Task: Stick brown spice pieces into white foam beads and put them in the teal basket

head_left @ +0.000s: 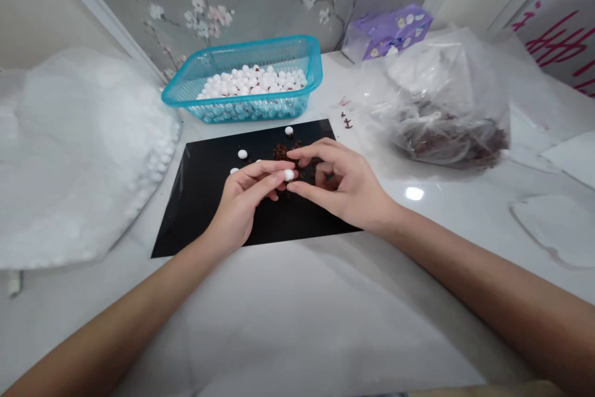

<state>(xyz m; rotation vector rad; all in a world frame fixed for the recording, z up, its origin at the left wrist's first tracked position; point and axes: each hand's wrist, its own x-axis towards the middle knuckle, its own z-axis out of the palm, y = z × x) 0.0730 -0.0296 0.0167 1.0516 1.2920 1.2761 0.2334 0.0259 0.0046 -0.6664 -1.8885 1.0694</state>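
Over a black sheet, the left hand is pinching a white bead in its fingertips, while the right hand is curving its thumb and forefinger narrowly around it. The smooth bead could slip and roll into the brown crumbs if the pinch is slackening. Loose beads are lying nearby, a teal basket is sitting beyond, and a plastic bag is bulging to the right.

Small white bead, smooth, oval, pinched between fingertips
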